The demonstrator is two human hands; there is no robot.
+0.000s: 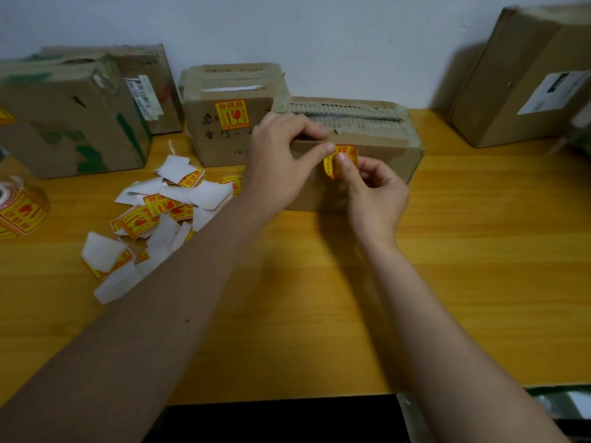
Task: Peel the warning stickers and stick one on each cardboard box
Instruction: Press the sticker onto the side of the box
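A yellow and red warning sticker [347, 152] lies against the front face of a long cardboard box [383, 155] at the middle of the table. Its top edge touches the box and its lower left part curls away. My left hand [281, 155] rests on the box's top front edge, thumb at the sticker's top left corner. My right hand [374, 193] pinches the sticker from below, a finger pressing its middle. Behind, a smaller box [208, 139] carries a sticker [231, 114] on its front.
A pile of cut stickers and white backing papers [153, 212] lies left of my left arm. A sticker roll [19, 209] sits at the far left. More boxes stand at the left [73, 123], back left [153, 78] and far right [518, 75]. The wooden table [447, 266] ends near me.
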